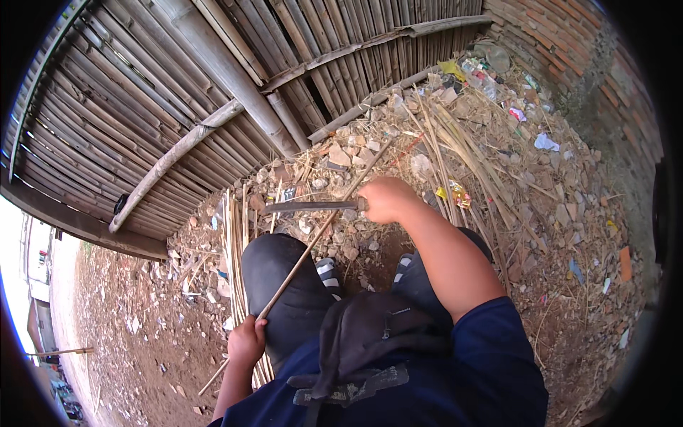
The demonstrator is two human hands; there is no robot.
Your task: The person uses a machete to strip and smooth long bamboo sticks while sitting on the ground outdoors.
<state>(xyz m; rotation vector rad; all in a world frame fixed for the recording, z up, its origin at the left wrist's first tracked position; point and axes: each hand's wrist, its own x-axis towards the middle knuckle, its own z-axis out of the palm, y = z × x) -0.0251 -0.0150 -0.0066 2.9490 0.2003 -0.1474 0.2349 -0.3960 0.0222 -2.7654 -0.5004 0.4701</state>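
Note:
My left hand [247,341] is closed around the lower part of a long thin bamboo stick [295,269], beside my left knee. The stick slants up and to the right across my leg, its far end beyond my right hand. In my right hand [388,200] I grip the handle of a large knife [309,206]. Its dark blade points left and crosses the stick; whether the edge touches it I cannot tell. Along my left leg lies a bundle of pale split bamboo strips [235,263], partly hidden by my knee and left arm.
A bamboo-slat wall [163,107] with a thick post [228,78] rises ahead. At the right stands a brick wall [569,43]. More bamboo strips [469,149] lie ahead right, among stones and litter. A yellow wrapper [455,194] lies near my right forearm.

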